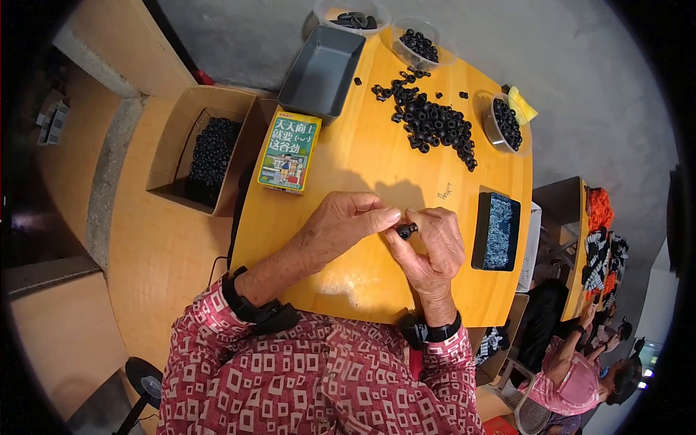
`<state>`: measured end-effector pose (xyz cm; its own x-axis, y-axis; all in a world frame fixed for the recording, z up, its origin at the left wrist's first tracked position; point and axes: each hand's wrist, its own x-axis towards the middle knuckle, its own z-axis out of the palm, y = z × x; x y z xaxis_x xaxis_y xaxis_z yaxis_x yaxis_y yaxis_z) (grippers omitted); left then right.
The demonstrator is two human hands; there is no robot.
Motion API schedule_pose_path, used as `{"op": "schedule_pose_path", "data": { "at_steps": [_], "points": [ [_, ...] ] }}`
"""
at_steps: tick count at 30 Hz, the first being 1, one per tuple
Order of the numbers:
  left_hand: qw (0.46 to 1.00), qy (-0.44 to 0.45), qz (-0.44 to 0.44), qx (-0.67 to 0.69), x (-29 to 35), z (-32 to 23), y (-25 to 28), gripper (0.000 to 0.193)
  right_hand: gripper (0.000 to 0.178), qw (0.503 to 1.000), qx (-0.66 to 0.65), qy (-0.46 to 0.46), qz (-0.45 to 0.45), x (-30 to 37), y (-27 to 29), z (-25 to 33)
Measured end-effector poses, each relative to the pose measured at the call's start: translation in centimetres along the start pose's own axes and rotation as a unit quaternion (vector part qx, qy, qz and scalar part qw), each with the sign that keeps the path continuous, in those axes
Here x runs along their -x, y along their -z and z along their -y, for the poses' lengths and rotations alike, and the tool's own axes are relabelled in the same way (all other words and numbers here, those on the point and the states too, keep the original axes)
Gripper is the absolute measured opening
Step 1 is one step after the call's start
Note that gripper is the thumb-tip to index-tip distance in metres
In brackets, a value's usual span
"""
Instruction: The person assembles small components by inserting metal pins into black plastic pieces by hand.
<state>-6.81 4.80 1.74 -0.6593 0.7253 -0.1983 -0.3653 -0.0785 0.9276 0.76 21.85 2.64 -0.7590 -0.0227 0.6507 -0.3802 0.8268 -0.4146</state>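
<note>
Over the near part of the wooden table my two hands meet. Between thumb and forefinger, my right hand pinches a small black plastic piece, rounded and apparently hollow. My left hand is closed in a pinch right beside it, its thumb and forefinger tips pressed together; anything they hold is too small to make out. Farther off lies a heap of similar black plastic pieces, with a few strays around it.
A grey tray and a green-yellow box stand at left. Clear tubs of black parts sit at the back, a round bowl at right. Right of my hands lies a dark case of tiny shiny pieces. Beyond the right edge sits another person.
</note>
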Motion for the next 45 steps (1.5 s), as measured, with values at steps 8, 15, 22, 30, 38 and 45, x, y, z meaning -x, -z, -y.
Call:
{"op": "schedule_pose_path", "data": {
  "at_steps": [8,15,22,30,38,45],
  "points": [
    [0.995,-0.035,-0.013,0.098,-0.2,0.6,-1.1,0.026,0.032,1.000,0.008,0.017,-0.008,-0.1,0.2,0.0],
    [0.994,-0.055,-0.061,0.066,-0.4,0.7,-1.5,0.025,0.031,0.999,0.023,0.008,-0.044,-0.8,0.0,0.4],
    [0.993,-0.015,-0.003,0.116,0.0,-0.3,-2.1,0.026,0.034,0.997,0.046,-0.001,-0.067,-0.8,0.8,0.4],
    [0.998,-0.026,0.028,0.054,-0.1,-2.3,-3.1,0.021,0.039,0.993,0.072,0.049,-0.077,-0.3,1.9,-0.1],
    [0.999,-0.025,0.042,-0.004,-0.4,-1.8,-1.6,0.017,0.041,0.990,0.113,0.077,-0.025,-0.2,2.0,0.2],
    [0.997,-0.006,0.032,0.069,-0.5,-0.9,-1.8,0.022,0.044,0.992,0.111,0.056,-0.023,-0.2,1.9,0.3]
  ]
}}
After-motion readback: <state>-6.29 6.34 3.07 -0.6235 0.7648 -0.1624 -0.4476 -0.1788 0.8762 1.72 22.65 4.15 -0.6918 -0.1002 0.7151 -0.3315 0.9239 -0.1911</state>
